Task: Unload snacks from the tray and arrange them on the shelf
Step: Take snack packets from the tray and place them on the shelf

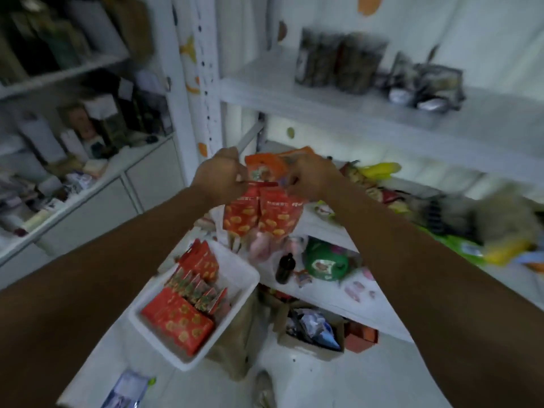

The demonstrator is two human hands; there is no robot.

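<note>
My left hand and right hand both pinching the top edge of two red snack packets, packets hanging just below my fingers, white tray further below them, more red packs inside

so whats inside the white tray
The white tray holds red snack packets, some flat at the near end, a standing row behind. Anything under them is covered. The left hand and right hand pinch two more packets above it.
</note>
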